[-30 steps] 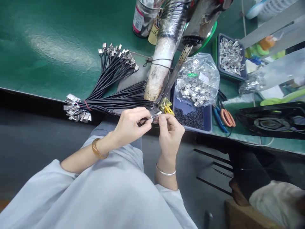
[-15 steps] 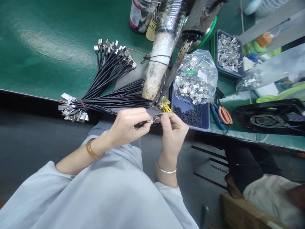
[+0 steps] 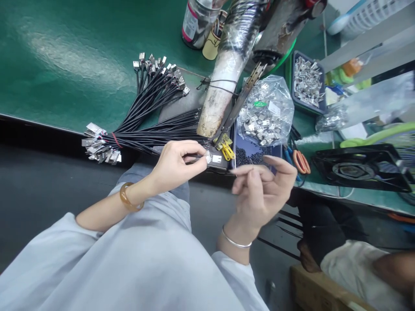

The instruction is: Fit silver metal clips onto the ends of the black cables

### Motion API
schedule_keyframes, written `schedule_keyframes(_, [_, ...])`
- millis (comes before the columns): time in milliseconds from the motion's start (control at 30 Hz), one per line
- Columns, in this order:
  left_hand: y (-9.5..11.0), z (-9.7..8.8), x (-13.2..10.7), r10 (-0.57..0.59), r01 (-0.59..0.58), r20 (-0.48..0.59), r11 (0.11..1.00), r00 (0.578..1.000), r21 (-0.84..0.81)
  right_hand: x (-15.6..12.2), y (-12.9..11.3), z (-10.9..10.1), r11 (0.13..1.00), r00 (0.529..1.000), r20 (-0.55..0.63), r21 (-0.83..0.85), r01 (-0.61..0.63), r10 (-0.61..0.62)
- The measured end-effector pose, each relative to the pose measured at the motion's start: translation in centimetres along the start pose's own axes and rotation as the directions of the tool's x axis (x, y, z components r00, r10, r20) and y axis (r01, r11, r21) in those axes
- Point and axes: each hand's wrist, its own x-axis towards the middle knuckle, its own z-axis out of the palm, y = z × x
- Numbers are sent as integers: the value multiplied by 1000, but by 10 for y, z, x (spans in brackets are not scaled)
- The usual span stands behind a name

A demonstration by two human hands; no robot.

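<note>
My left hand (image 3: 183,162) is closed in a pinch at the bench edge. Between its thumb and forefinger is a cable end with a small whitish piece, and a silver USB plug (image 3: 216,159) points right from it. Apart from it, my right hand (image 3: 262,185) hovers over the front of a blue tray (image 3: 277,151). Its thumb presses against the curled fingers while one finger stands off; blur hides whatever they may hold. Behind my left hand lies a bundle of black cables (image 3: 145,136) with silver plugs, tied by a red band.
A soldering iron (image 3: 238,101) slants down beside a white, plastic-wrapped duct (image 3: 215,97). Yellow clips (image 3: 227,150) lie below. A bag of metal shells (image 3: 266,112) rests on the blue tray. Orange-handled pliers (image 3: 301,162) and a black fan (image 3: 359,168) are at right, near a seated person (image 3: 350,259).
My right hand has moved right, away from the cable end, and its fingers have loosened. My left hand keeps its pinch, and the silver plug now shows. The view has shifted slightly.
</note>
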Motion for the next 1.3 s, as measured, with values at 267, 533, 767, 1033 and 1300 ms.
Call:
schedule_keyframes(267, [-1, 3, 6, 68, -65, -28, 994, 997, 87, 2, 1, 13, 928, 971, 129, -294, 229, -199])
schedule_keyframes(533, [-4, 9, 9, 122, -103, -103, 980, 987, 173, 10, 7, 22, 911, 968, 148, -337, 240, -201])
schedule_keyframes(767, [-4, 13, 10, 215, -183, -156, 963, 964, 196, 14, 5, 24, 917, 973, 108, -328, 229, -205])
schedule_keyframes(1033, [-3, 12, 8, 141, -119, -118, 978, 983, 170, 13, 7, 22, 923, 961, 122, -273, 273, -248])
schedule_keyframes(1300, [0, 10, 2, 90, -77, -72, 983, 993, 165, 8, -5, 9, 951, 919, -249, -130, 280, -305])
